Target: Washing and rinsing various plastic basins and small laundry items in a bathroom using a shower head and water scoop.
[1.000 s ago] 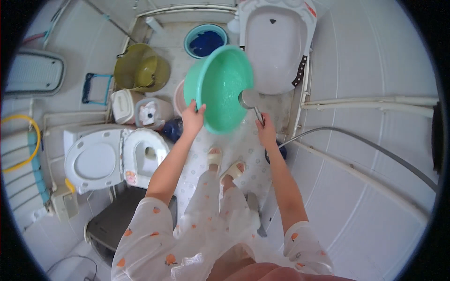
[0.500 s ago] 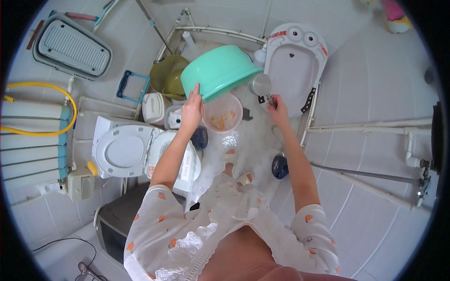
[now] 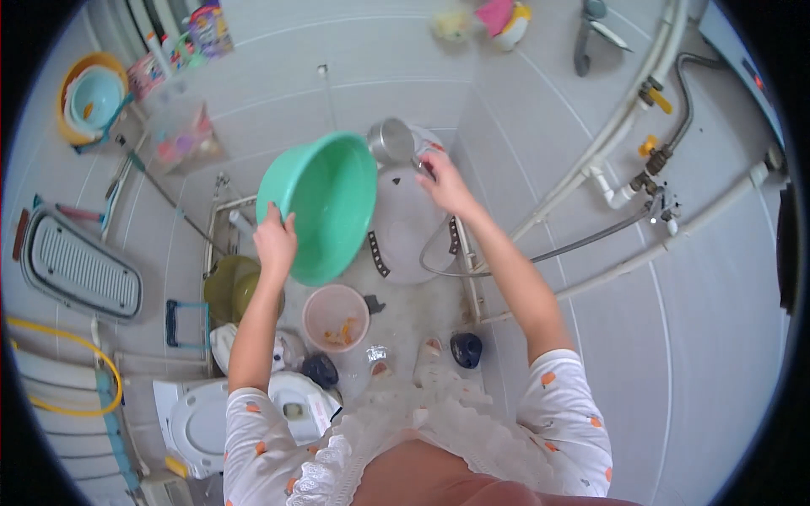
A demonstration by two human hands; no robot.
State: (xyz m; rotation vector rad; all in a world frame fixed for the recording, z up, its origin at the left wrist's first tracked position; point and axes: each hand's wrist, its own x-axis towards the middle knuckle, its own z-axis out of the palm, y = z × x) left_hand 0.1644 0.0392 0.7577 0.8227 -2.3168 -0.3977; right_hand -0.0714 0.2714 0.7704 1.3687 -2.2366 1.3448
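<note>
As your white sleeves (image 3: pixel 561 422) with orange motifs reach forward, your left hand (image 3: pixel 276 243) pinches the green basin (image 3: pixel 332 211) at its left edge, thumb toward the inside, fingers along the outer wall. The basin hangs tilted above the floor (image 3: pixel 396 314), its hollow turned partly toward you. Your right hand (image 3: pixel 447 185) wraps around the handle of a metallic shower head (image 3: pixel 390 140) just beside the basin's right rim; whether the two touch, you cannot tell, and your fingers hide part of the handle. Lower left, the white toilet (image 3: pixel 194 426) is partly covered by your arm; a label on its child seat (image 3: pixel 312 392) has print too small to read. Past it stands a pale pink tub (image 3: pixel 325 302) with orange bits (image 3: pixel 342 332) too blurred to name. Farther off, a pale baby bath (image 3: pixel 413 236) has its far end mostly hidden behind the shower head and your right hand. Top left, a purple package (image 3: pixel 209 30) carries illegible print. Upper right, a wall unit (image 3: pixel 734 46) with a red light (image 3: pixel 758 83) is cut off by the dark border.
</note>
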